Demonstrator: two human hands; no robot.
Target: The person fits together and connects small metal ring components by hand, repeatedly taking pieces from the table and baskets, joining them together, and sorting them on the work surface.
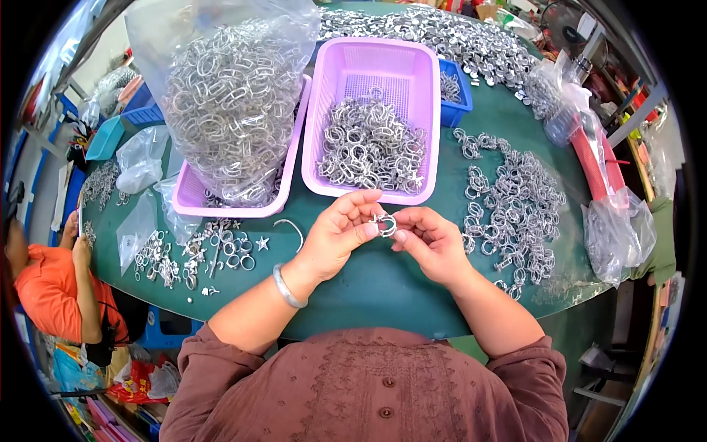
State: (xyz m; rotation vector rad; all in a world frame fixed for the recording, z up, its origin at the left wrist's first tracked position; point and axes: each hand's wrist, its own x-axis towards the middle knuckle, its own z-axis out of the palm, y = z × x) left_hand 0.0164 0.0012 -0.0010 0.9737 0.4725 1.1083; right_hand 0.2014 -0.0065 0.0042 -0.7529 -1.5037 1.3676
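Between my two hands, just in front of the purple basket (315, 158), is a small silver metal ring (385, 226). My left hand (340, 230) pinches it on its left side with thumb and fingers. On the other side, the thumb and forefinger of my right hand (431, 241) grip the ring's edge. Inside the basket lies a heap of similar silver rings (372, 144). To the right of my right hand, more silver rings (515, 214) are spread in a loose pile on the green table (361, 295).
A clear bag of metal rings (228, 110) stands in another purple basket (236, 211) at left. Loose rings and star pieces (177, 258) lie before it. Small metal parts (442, 37) cover the far table, near a blue bin (456, 110). A person in orange (55, 295) sits left.
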